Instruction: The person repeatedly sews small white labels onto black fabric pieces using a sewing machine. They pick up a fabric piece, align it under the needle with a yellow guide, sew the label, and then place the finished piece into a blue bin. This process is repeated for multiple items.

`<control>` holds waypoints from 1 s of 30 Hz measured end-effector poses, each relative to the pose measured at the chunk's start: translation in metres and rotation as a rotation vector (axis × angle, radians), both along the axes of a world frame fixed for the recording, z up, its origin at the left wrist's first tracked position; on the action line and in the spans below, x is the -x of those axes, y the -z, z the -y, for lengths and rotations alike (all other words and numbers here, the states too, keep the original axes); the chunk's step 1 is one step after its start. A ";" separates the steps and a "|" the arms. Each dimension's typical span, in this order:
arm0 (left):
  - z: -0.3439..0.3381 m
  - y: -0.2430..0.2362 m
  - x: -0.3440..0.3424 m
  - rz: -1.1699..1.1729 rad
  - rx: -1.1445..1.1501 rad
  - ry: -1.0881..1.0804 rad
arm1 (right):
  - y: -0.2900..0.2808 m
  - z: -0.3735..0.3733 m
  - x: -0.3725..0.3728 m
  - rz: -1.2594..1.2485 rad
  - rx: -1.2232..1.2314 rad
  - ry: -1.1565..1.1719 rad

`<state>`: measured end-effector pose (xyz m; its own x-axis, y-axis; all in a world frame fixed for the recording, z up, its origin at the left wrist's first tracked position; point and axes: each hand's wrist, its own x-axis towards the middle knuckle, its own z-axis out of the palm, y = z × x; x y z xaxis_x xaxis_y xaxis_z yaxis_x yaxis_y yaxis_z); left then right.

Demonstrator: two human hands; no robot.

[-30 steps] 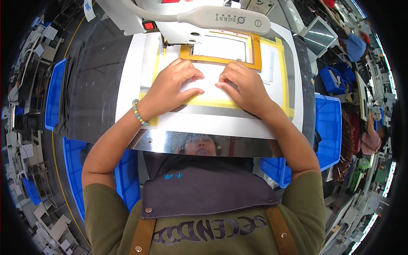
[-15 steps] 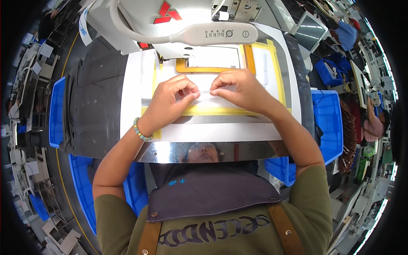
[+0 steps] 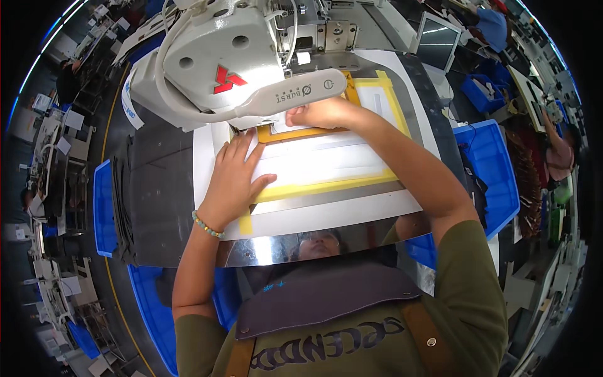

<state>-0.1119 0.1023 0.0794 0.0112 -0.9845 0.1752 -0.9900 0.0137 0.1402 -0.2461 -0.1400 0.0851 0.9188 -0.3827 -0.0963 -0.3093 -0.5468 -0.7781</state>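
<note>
My left hand (image 3: 233,178) lies flat on the white sheet (image 3: 308,160), fingers stretched out and thumb apart. Its fingertips reach the left corner of an orange-yellow frame (image 3: 304,134), beneath the white sewing machine head (image 3: 195,78). Over that frame, my right hand (image 3: 321,114) has its fingers curled together close to the machine. Whatever they may hold is too small or hidden to make out. A white lamp on a bent neck (image 3: 292,93) hangs just above the right hand and hides part of the work spot. Yellow tape (image 3: 326,183) borders the sheet.
A shiny metal edge (image 3: 270,249) runs along the table front. Blue bins stand at the left (image 3: 105,207) and right (image 3: 487,169). Dark pieces (image 3: 122,207) hang over the table's left side. A screen (image 3: 438,41) stands at the back right.
My hands, pinched close together over the sheet before, have parted. The left has flattened out toward the frame's corner; the right has moved up over the frame. My view has shifted and tilted.
</note>
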 end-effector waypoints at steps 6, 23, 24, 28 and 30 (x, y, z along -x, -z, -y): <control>-0.002 0.003 0.007 0.046 -0.018 -0.019 | 0.003 -0.014 -0.007 0.000 0.047 0.027; 0.005 0.004 0.009 0.090 0.026 -0.090 | -0.044 0.028 0.053 -0.248 0.246 -0.190; 0.005 0.003 0.009 0.086 0.027 -0.088 | -0.043 0.024 0.055 -0.274 0.319 -0.195; 0.006 0.002 0.010 0.083 0.021 -0.090 | -0.041 0.010 0.048 -0.377 0.539 -0.188; 0.006 0.004 0.011 0.086 0.035 -0.078 | -0.035 0.009 0.048 -0.389 0.674 -0.189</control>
<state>-0.1228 0.0962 0.0758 0.0711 -0.9744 0.2132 -0.9966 -0.0605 0.0559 -0.2940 -0.1490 0.1204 0.9218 -0.3142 -0.2269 -0.3460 -0.9310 -0.1165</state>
